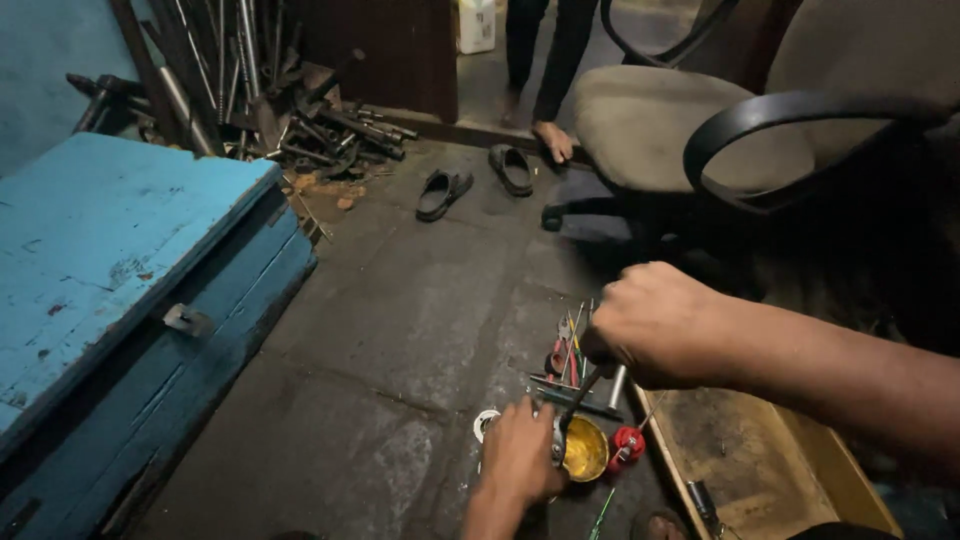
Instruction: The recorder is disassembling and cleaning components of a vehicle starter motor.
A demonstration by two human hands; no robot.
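the right hand (655,325) gripped a dark tool (583,388), its tip at a small metal part (558,438) pinched by the left hand (520,452); the work looked midway.

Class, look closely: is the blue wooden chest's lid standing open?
No: the blue chest is closed, its lid lying flat over the box.

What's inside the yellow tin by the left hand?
The yellow tin shows a shiny yellow interior. The left hand covers its near edge, and the right hand's dark tool reaches toward it; contents unclear.
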